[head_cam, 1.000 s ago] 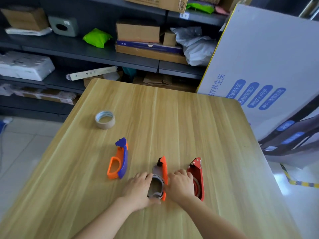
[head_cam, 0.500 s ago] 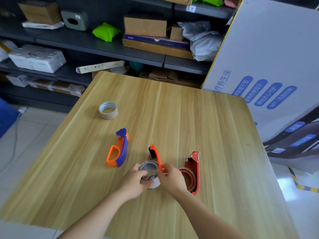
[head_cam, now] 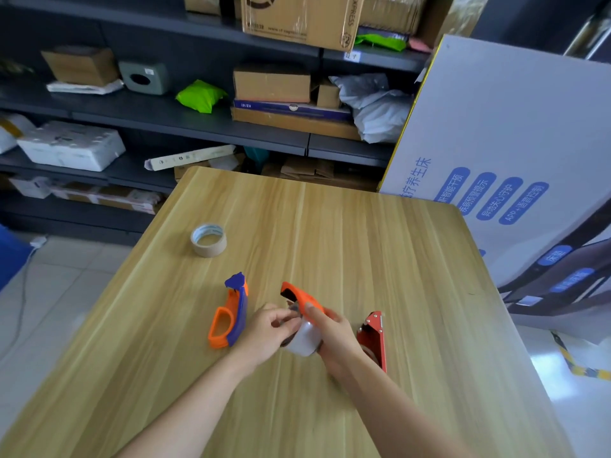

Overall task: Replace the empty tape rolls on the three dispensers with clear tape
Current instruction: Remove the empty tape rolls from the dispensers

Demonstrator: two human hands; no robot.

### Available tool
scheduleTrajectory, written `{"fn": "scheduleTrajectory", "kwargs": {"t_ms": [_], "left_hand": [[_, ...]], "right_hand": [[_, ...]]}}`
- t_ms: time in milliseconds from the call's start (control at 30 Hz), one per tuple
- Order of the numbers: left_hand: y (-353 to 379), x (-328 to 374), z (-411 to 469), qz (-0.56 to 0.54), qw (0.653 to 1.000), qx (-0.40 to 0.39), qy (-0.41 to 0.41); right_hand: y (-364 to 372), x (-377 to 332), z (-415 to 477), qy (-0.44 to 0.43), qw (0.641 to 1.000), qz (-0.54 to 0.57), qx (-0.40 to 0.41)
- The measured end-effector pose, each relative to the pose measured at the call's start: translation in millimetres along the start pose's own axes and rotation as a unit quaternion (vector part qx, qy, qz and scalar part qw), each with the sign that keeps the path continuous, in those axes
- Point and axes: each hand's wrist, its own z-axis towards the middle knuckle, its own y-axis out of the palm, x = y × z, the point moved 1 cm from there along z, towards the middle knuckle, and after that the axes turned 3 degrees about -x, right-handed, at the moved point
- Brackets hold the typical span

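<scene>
My right hand (head_cam: pixel 334 332) grips the orange tape dispenser (head_cam: pixel 297 297), lifted and tilted over the wooden table (head_cam: pixel 330 233). A whitish roll (head_cam: pixel 304 338) sits in the dispenser, and my left hand (head_cam: pixel 267 332) pinches at it from the left. An orange-and-purple dispenser (head_cam: pixel 231 312) lies on the table left of my hands. To their right lies a red dispenser (head_cam: pixel 375 335) with a roll in it. A roll of tape (head_cam: pixel 209 239) rests flat at the table's far left.
Dark shelves (head_cam: pixel 198 123) with cardboard boxes and parcels stand behind the table. A large white printed box (head_cam: pixel 496 160) leans by the table's right edge. Tiled floor (head_cam: pixel 59 292) shows at the left.
The orange dispenser has risen off the table and tilted, its nose now pointing up and left. Both hands have moved up with it, and the camera view has shifted.
</scene>
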Motion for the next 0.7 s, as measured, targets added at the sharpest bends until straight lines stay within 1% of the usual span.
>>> {"fn": "scheduleTrajectory", "kwargs": {"t_ms": [100, 233, 333, 400, 500, 567, 700], "left_hand": [[-6, 14, -1, -0.068, 0.997, -0.017, -0.012], [-12, 23, 1, -0.138, 0.990, 0.017, -0.022], [-21, 24, 1, -0.175, 0.983, 0.030, -0.036], [-26, 24, -1, -0.193, 0.980, 0.016, -0.046], [-33, 25, -3, -0.202, 0.978, -0.012, -0.048], [-36, 24, -4, -0.212, 0.976, -0.019, -0.044], [-40, 23, -7, -0.237, 0.971, -0.007, -0.028]], "right_hand": [[2, -10, -3, -0.025, 0.997, 0.027, -0.061], [4, -21, -6, -0.037, 0.997, 0.019, -0.059], [4, -23, -9, -0.032, 0.995, -0.032, -0.091], [2, -23, -9, -0.027, 0.995, -0.048, -0.088], [4, -24, -9, -0.024, 0.996, -0.033, -0.081], [7, -23, -8, -0.024, 0.995, -0.017, -0.096], [18, -29, -10, -0.023, 0.988, 0.012, -0.151]]}}
